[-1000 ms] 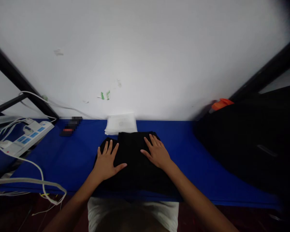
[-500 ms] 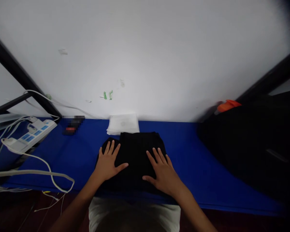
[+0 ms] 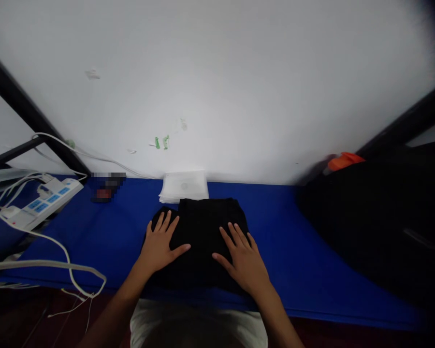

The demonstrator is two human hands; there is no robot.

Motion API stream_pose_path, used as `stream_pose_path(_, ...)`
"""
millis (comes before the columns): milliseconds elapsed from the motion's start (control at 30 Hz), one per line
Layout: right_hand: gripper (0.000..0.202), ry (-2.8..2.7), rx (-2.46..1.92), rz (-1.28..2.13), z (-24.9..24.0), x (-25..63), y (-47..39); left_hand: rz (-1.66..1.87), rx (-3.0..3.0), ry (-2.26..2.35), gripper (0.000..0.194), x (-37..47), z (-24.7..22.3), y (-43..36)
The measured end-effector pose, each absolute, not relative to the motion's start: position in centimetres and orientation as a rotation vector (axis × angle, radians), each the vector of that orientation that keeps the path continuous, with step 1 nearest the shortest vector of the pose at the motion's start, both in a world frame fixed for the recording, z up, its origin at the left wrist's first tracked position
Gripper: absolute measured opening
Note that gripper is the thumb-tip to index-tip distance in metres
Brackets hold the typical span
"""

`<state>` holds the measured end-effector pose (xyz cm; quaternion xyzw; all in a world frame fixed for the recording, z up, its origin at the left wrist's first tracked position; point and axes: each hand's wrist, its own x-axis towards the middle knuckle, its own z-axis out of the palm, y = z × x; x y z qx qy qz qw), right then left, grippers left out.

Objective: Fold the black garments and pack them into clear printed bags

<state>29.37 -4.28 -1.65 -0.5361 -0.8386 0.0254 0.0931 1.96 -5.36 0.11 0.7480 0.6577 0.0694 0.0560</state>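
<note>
A black folded cloth [image 3: 203, 227], likely a garment though its kind cannot be made out, lies flat on the blue surface [image 3: 279, 232] in front of me. My left hand [image 3: 160, 244] rests on its left side, palm down with fingers spread. On its right side lies my right hand [image 3: 243, 256], also flat and spread, thumb pointing inward. Neither hand grips the fabric. Just behind the cloth's far edge sits a stack of white packets or sheets [image 3: 184, 186].
A white power strip [image 3: 45, 203] with plugged cables lies at the left, a loose white cable [image 3: 68, 263] hanging over the front edge. A dark, partly blurred object [image 3: 110, 186] is near the wall [image 3: 239, 96]. A large black bag-like item [image 3: 369, 217] with something orange [image 3: 344, 161] fills the right.
Both hands stay spread on the black cloth. My right thumb has shifted slightly upward, and the right forearm has swung a little to the left. The view has moved slightly.
</note>
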Motion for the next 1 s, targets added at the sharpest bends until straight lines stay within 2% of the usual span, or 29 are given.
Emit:
stream_pose_path(300, 0.071, -2.461, -1.553, 0.094, -1.62, 29.76, -4.1, 0.281, 2.288, 1.977, 0.086, 1.73, -0.24, -5.18)
stream_pose_path(1000, 0.07, -2.462, -1.552, 0.11, -1.33, 29.76, -3.78, 0.279, 2.253, 1.973, 0.084, 1.72, 0.29, -5.14)
